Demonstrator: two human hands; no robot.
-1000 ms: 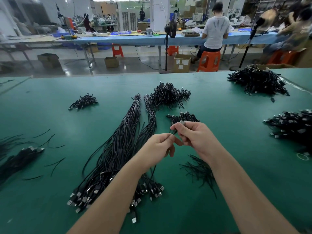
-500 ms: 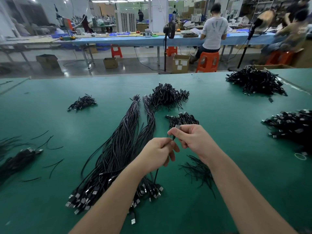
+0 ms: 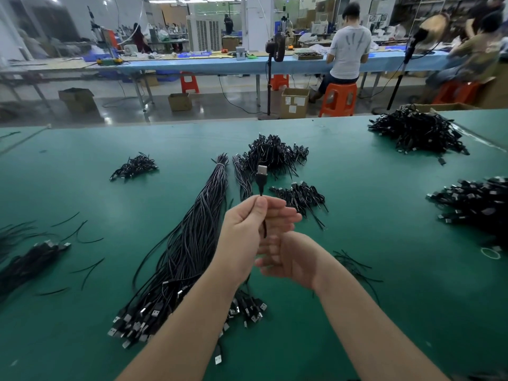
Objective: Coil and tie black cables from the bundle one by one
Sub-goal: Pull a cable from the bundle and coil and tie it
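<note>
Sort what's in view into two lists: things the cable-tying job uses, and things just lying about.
In use:
- left hand, pinching the cable below its USB plug
- right hand, open just under it
- long uncoiled bundle
- loose ties
- coiled cable piles

Lying about:
- cardboard boxes
- orange stools
- standing fan

The flat tabletop (image 3: 371,243) was teal green; the long bundle of thin cables (image 3: 192,243) black with silver metal plugs; the plastic stool (image 3: 339,99) orange.

I am looking through one wide-angle head camera, facing forward and down across the green worktop (image 3: 384,270), sitting close above the hands, with the workshop stretching beyond.
</note>
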